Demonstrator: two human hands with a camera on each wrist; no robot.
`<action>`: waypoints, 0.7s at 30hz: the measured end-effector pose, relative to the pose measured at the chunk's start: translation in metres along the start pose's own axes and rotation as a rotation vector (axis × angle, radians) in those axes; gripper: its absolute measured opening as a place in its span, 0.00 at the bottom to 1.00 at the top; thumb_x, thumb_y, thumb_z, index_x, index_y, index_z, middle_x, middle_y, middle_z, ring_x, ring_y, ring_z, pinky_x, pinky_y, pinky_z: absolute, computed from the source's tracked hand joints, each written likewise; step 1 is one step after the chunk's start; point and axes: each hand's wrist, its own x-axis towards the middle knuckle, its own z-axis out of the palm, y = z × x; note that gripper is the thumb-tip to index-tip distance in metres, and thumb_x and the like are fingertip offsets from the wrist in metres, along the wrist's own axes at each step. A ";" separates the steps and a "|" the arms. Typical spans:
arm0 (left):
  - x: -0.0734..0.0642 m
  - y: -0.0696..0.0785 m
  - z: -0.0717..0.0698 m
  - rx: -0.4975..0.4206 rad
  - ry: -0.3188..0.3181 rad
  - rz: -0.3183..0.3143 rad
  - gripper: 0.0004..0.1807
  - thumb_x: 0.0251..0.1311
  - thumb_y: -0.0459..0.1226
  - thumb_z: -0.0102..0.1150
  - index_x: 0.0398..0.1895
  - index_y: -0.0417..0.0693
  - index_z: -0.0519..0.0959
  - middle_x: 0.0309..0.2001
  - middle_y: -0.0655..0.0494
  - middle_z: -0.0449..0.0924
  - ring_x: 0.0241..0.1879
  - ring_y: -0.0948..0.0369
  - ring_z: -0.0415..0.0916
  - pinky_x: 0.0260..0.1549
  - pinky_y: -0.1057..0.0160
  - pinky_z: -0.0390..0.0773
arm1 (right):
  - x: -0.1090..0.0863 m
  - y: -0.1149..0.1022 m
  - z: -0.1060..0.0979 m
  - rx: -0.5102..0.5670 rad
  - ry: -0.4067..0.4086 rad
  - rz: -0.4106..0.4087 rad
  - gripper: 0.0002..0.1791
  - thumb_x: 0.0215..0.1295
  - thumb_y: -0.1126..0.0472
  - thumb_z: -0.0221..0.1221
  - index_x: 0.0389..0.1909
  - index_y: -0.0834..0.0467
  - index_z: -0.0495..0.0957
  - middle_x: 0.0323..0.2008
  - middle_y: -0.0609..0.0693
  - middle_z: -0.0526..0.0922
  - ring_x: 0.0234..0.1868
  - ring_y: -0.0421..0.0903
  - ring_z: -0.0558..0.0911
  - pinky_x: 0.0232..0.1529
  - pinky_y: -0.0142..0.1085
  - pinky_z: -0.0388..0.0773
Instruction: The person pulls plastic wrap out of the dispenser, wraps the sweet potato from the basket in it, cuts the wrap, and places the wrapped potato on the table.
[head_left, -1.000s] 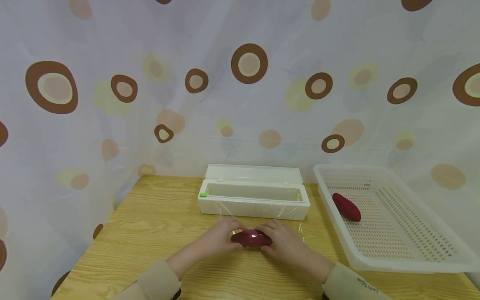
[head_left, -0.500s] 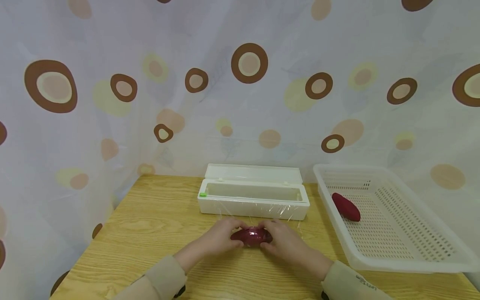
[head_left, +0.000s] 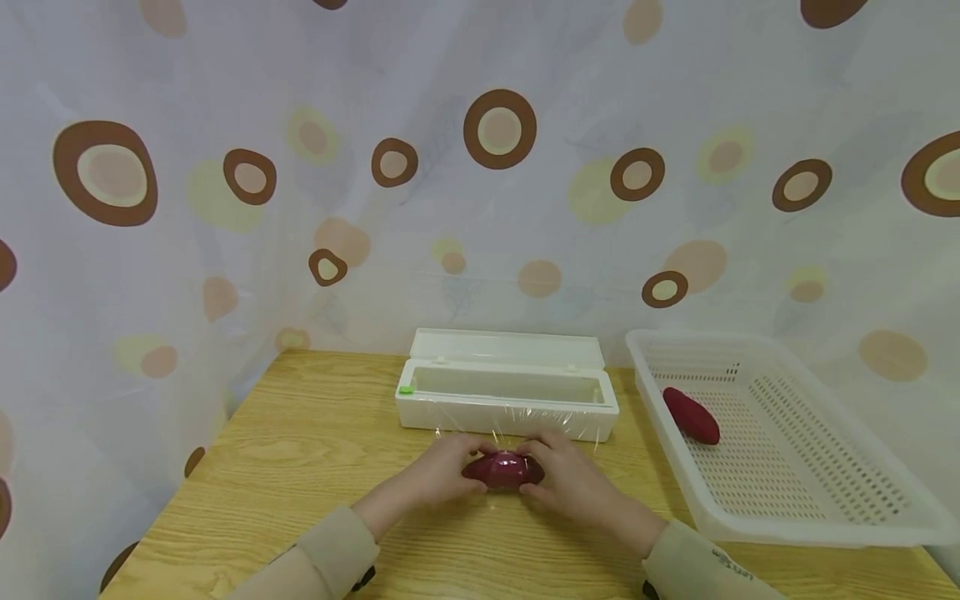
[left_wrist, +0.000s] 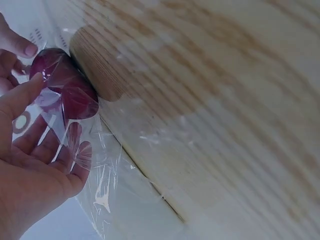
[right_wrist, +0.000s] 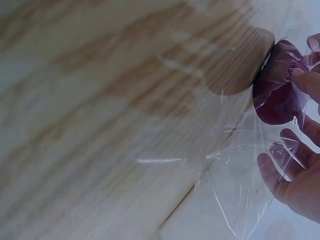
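Observation:
A dark red sweet potato [head_left: 504, 471] lies crosswise at the front middle of the table, under shiny cling film [left_wrist: 102, 185]. My left hand [head_left: 442, 472] holds its left end, thumb on the near side and fingers on the far side. At the other end my right hand [head_left: 567, 481] grips in the same way. In both wrist views the film is creased over the sweet potato and fingers. It stretches back to a white cling film box [head_left: 510, 417], whose lid stands up. A green slider [head_left: 406, 390] sits at the box's left front edge.
On the right stands a white perforated plastic basket [head_left: 825, 533] with another dark red sweet potato [head_left: 691, 416] at its left side. The wooden table [head_left: 322, 433] meets a dotted curtain [head_left: 480, 208] behind the box.
The film has come over the top of the sweet potato, which looks shinier and turned slightly between my hands. My left forearm has shifted a little to the right; box and basket have stayed put.

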 end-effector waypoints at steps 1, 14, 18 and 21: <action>0.001 -0.001 0.000 0.004 -0.001 0.001 0.26 0.47 0.37 0.71 0.53 0.52 0.77 0.49 0.60 0.79 0.51 0.58 0.73 0.53 0.57 0.71 | 0.000 0.000 0.000 -0.002 -0.007 0.006 0.25 0.45 0.52 0.72 0.46 0.54 0.79 0.45 0.46 0.76 0.48 0.43 0.74 0.50 0.41 0.75; 0.009 -0.009 0.003 0.052 0.031 0.009 0.22 0.51 0.38 0.68 0.52 0.48 0.78 0.47 0.54 0.79 0.48 0.57 0.74 0.49 0.58 0.74 | 0.005 0.001 -0.002 0.001 -0.035 0.032 0.25 0.47 0.57 0.71 0.49 0.59 0.78 0.44 0.50 0.81 0.49 0.50 0.76 0.53 0.44 0.73; 0.011 -0.012 0.003 0.104 0.057 0.027 0.22 0.52 0.40 0.68 0.52 0.48 0.79 0.42 0.56 0.76 0.43 0.60 0.73 0.44 0.62 0.73 | 0.008 0.001 -0.002 0.045 -0.052 0.080 0.23 0.48 0.58 0.71 0.46 0.58 0.77 0.42 0.49 0.82 0.47 0.49 0.77 0.51 0.44 0.73; 0.012 -0.014 0.002 0.102 0.072 0.043 0.21 0.52 0.40 0.68 0.51 0.48 0.79 0.40 0.57 0.76 0.41 0.61 0.71 0.43 0.63 0.72 | 0.009 0.002 -0.002 0.076 -0.060 0.111 0.21 0.48 0.58 0.71 0.44 0.57 0.77 0.40 0.48 0.82 0.45 0.47 0.77 0.48 0.43 0.74</action>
